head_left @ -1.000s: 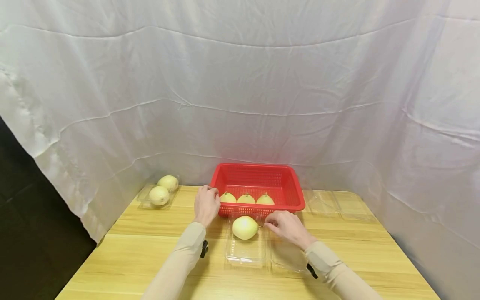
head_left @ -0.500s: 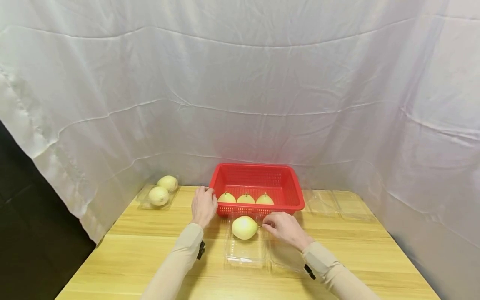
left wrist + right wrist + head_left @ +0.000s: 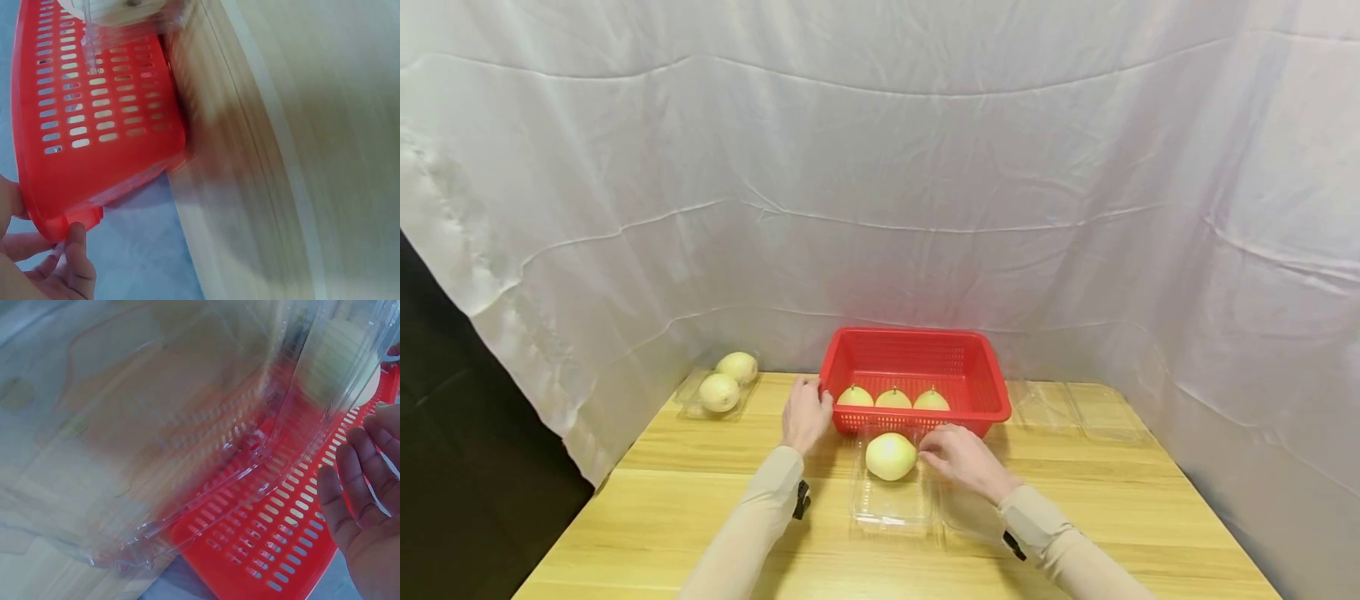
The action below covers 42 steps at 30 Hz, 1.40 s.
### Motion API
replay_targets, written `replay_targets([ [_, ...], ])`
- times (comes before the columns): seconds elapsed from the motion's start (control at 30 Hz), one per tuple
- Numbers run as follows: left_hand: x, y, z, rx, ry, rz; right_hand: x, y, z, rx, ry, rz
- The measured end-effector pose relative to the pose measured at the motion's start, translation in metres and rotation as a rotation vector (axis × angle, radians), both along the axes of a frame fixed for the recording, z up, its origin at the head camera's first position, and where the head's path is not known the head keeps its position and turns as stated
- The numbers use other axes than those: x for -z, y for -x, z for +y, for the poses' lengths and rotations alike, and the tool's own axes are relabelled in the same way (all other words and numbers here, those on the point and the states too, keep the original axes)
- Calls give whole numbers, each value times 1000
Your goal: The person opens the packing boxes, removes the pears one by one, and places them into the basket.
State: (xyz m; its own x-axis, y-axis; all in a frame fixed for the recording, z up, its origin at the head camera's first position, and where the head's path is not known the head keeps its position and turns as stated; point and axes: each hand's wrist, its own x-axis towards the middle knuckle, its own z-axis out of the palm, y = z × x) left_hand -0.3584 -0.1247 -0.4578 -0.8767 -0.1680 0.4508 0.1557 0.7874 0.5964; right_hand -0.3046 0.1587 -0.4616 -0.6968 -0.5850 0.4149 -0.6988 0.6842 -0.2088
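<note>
A yellow pear (image 3: pixel 891 457) lies on its side in an open clear plastic clamshell box (image 3: pixel 893 504), in front of the red basket (image 3: pixel 917 335). My left hand (image 3: pixel 807 414) grips the basket's left front corner, with the fingers around its rim in the left wrist view. My right hand (image 3: pixel 966 460) has thumb and forefinger at the pear's stem end. The stem is hidden, and whether they pinch it is unclear. In the right wrist view its other fingers (image 3: pixel 359 475) are loosely bent, beside the pear and the box's transparent plastic.
Inside the basket, pears (image 3: pixel 892 398) stand in a row along the front wall, stems up. Another clear box (image 3: pixel 733 408) with two pears (image 3: pixel 718 392) sits at the table's left back. Further clear packaging (image 3: pixel 1075 410) lies at the back right. A pale curtain (image 3: pixel 880 167) hangs behind.
My right hand has edged left toward the pear, covering the stem that showed before. My left hand has shifted slightly left and nearer along the basket's corner. Pear and basket look nearly unmoved.
</note>
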Motion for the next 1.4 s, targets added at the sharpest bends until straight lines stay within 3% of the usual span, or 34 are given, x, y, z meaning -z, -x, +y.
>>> replay_targets([
  [0.17, 2, 1, 1, 3, 5, -25, 2, -2, -5, -1, 10, 36],
  [0.43, 1, 3, -5, -15, 143, 2, 7, -1, -17, -4, 12, 60],
  [0.73, -6, 9, -14, -40, 214, -61, -1, 1, -29, 7, -6, -7],
  [1.0, -12, 11, -15, -31, 222, -85, -3, 2, -35, 1, -47, -93],
  [1.4, -13, 11, -12, -6, 232, -100, -4, 5, -41, 26, -119, -127],
])
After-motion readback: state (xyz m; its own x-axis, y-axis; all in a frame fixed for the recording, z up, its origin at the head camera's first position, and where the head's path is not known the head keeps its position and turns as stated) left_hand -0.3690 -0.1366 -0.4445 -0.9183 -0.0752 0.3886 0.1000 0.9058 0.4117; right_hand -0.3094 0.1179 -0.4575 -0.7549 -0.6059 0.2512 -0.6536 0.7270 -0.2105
